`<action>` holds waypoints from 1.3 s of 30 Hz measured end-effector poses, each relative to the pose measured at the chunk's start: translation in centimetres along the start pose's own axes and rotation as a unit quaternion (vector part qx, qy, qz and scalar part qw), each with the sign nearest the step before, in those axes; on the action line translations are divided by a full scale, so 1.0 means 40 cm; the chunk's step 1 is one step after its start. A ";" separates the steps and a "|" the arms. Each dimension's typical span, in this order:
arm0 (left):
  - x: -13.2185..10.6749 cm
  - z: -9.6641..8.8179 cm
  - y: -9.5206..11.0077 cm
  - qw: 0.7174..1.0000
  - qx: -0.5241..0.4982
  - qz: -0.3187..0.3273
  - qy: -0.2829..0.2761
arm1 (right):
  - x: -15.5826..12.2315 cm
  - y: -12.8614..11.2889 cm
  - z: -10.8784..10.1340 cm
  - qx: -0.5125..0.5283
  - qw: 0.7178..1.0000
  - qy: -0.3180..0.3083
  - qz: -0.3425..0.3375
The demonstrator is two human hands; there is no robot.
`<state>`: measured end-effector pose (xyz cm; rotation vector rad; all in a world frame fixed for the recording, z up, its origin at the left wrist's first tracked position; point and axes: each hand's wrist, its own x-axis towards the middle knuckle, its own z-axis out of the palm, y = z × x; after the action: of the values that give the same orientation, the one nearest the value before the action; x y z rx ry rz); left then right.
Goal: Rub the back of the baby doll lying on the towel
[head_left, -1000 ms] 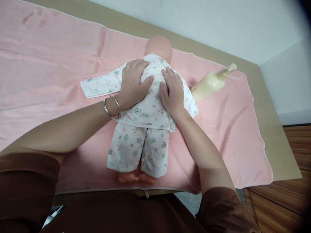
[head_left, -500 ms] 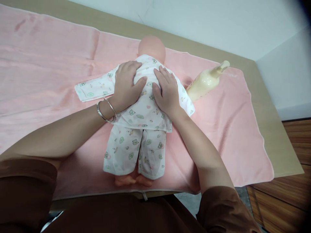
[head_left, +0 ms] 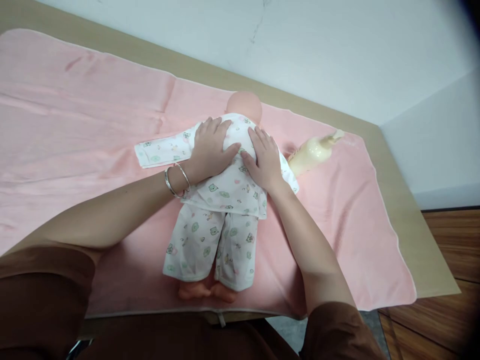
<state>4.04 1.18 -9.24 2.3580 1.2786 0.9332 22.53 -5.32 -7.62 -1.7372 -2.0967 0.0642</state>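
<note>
A baby doll [head_left: 245, 106] lies face down, its bald head away from me and its bare feet near the front edge. It wears a white printed top [head_left: 225, 192] and matching trousers [head_left: 195, 245]. Spread flat over the left side of the doll's upper back is my left hand [head_left: 212, 150], with two silver bangles [head_left: 177, 180] on the wrist. My right hand [head_left: 264, 159] rests open on the right side of the back, fingers pointing to the head. The thumbs lie close together near the middle of the back.
Under the doll a pink blanket [head_left: 356, 225] covers much of the wooden table [head_left: 423, 240]. To the right of the doll, a cream pump bottle [head_left: 311, 154] lies on its side by the sleeve. A white wall [head_left: 318, 60] stands behind the table.
The view has tilted, so the doll, blanket and bottle sit lower in the picture. Both hands stay on the doll's back, the thumbs slightly closer together.
</note>
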 end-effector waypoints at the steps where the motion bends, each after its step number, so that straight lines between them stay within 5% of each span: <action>1: 0.000 0.000 0.002 1.000 0.000 0.004 0.002 | -0.001 0.002 0.003 0.002 1.000 0.006 -0.002; 14: -0.007 0.017 0.002 0.998 -0.007 0.031 0.056 | -0.013 0.003 0.009 0.014 0.998 0.058 -0.023; 26: -0.016 -0.001 0.038 0.998 0.035 0.021 0.042 | -0.041 -0.070 -0.017 -0.110 0.989 0.089 0.035; 39: -0.022 -0.004 0.040 0.997 0.023 0.032 0.062 | -0.044 -0.045 0.005 -0.017 0.994 0.107 0.023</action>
<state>4.60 -0.43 -8.62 2.4216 1.2891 1.0957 21.04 -7.36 -7.77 -1.7288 -1.9143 -0.1401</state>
